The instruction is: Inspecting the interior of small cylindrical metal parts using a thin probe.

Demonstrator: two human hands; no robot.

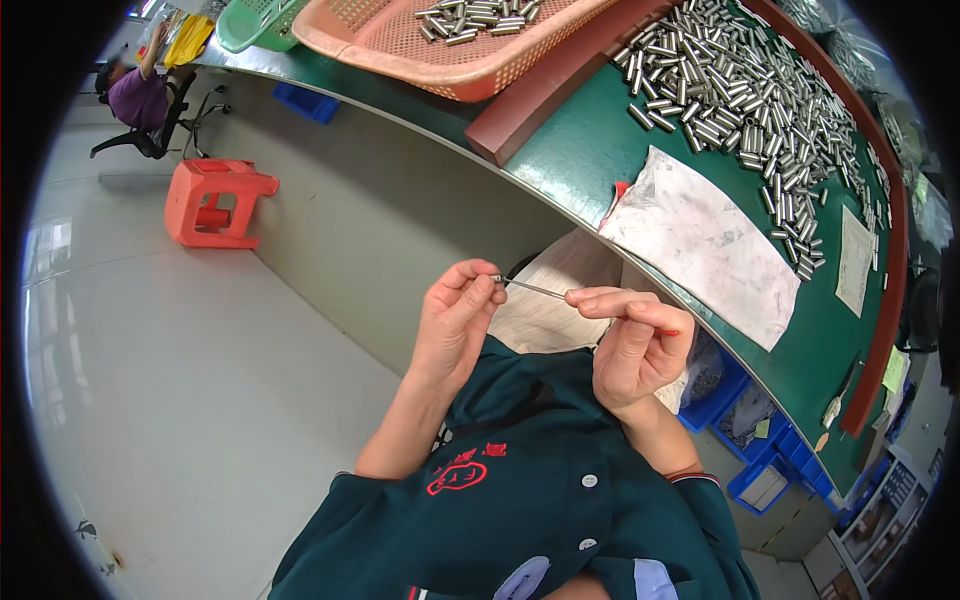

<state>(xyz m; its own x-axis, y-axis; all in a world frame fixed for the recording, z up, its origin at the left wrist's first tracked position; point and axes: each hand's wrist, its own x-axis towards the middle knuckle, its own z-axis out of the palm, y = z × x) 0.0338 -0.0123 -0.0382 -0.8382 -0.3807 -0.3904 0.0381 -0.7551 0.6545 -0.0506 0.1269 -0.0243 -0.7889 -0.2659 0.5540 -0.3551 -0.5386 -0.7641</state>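
Pinching a small silver metal piece [497,279], left hand [458,312] seems mid-work; right hand [638,345] grips a thin red-ended steel rod [535,289]. Finished count unclear.

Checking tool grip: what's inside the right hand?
Right hand holds a thin metal rod; a red piece also shows there. Fingers hide whether the two join.

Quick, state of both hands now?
Left hand: closed, pinching a small metal piece, mostly hidden.
Right hand: closed, holding a thin red-ended metal rod.
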